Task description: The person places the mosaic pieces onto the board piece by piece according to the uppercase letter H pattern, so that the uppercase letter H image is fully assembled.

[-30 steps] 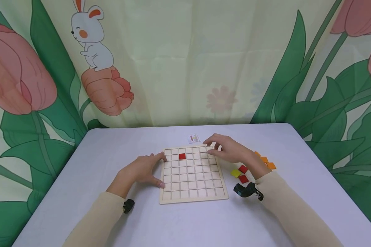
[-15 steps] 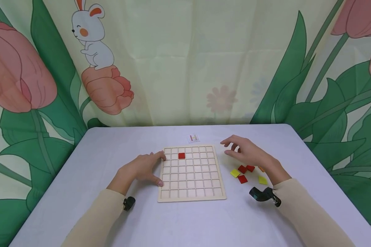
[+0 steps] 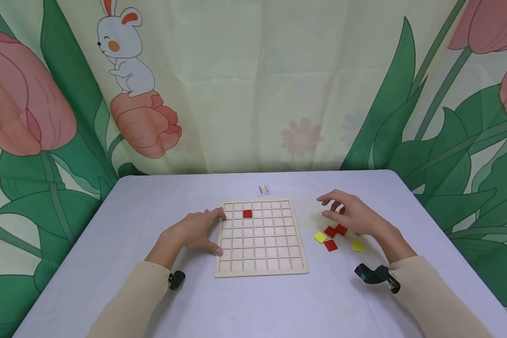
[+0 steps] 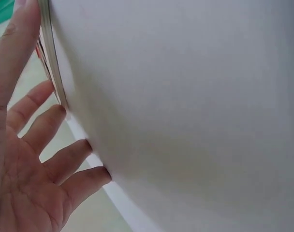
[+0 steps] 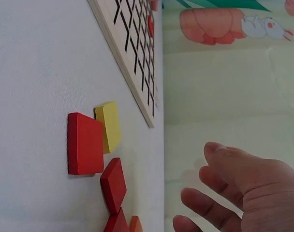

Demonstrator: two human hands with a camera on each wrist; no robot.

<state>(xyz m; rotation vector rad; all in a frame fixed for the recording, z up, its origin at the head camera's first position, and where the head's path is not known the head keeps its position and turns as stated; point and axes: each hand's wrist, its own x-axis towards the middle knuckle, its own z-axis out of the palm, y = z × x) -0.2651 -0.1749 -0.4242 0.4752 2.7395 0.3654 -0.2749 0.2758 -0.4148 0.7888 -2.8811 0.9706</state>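
A square wooden board [image 3: 261, 273] with a grid of shallow cells lies mid-table, one red square tile [image 3: 247, 214] in a cell near its far left. My left hand [image 3: 193, 230] rests at the board's left edge, thumb and index finger touching it; in the left wrist view its other fingertips meet the white tabletop. To the right of the board my right hand [image 3: 355, 216] hovers over loose tiles, fingers loosely bent with nothing between them. Below it lie a yellow tile [image 3: 320, 237], a red tile [image 3: 331, 245], and more tiles partly hidden by the hand.
A small card [image 3: 264, 189] printed with a coloured grid lies beyond the board's far edge. Another yellow tile [image 3: 358, 246] is near my right wrist. A curtain [image 3: 236, 94] with flowers and a rabbit hangs behind the white table [image 3: 253, 310].
My right hand has moved right, from over the board's far right corner to above the loose tiles, uncovering some of them and hiding the orange ones. The left hand has stayed at the edge.
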